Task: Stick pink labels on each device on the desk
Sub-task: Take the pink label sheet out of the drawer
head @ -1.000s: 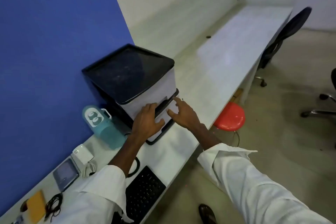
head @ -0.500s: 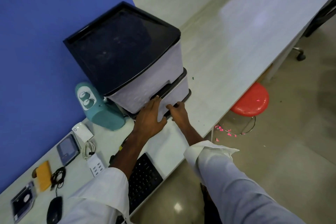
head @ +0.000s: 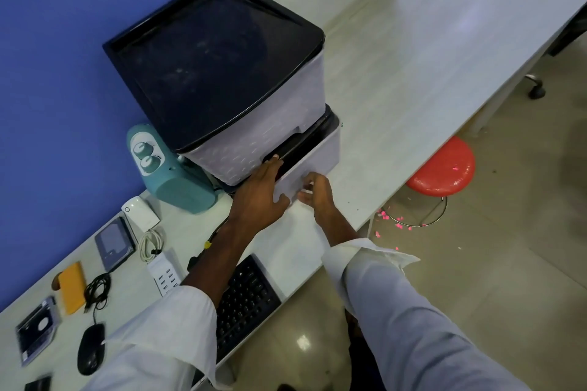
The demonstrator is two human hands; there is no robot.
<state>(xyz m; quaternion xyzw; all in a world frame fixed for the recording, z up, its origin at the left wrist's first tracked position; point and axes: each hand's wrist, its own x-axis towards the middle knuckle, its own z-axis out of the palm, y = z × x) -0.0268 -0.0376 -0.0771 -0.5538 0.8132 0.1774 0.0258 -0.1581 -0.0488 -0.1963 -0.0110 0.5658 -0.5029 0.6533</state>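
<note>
Head view: your left hand [head: 259, 197] lies flat, fingers spread, on the drawer unit [head: 222, 79]. Your right hand [head: 314, 192] curls its fingers on the lower drawer [head: 313, 162], slightly pulled out; contents hidden. Left of the unit lie a speaker [head: 171, 174], mouse [head: 91, 348] and keyboard [head: 244, 298]. Pink scraps [head: 397, 225] lie on the floor right of it.

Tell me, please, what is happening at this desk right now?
A person in white sleeves is working at the drawer unit on the desk. The left hand rests flat against its grey front, fingertips at the dark slot, while the right hand grips the front of the lower drawer, which stands slightly open. A keyboard, mouse and teal speaker lie nearby. No pink label shows on them.
</note>
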